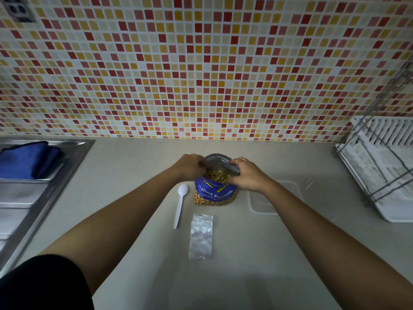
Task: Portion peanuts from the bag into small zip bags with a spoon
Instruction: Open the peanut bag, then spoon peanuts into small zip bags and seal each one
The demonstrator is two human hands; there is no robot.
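A blue bag of salted peanuts (215, 193) stands upright on the counter, its top spread wide with peanuts showing inside. My left hand (188, 166) grips the left edge of the bag's mouth and my right hand (247, 175) grips the right edge. A white plastic spoon (180, 203) lies on the counter just left of the bag, bowl pointing away from me. A small stack of clear zip bags (201, 237) lies flat in front of the bag, nearer to me.
A clear plastic container (262, 203) sits right of the bag, partly under my right forearm. A steel sink (38, 189) with a blue cloth (26, 161) is at left. A white dish rack (384, 166) stands at right. A tiled wall rises behind.
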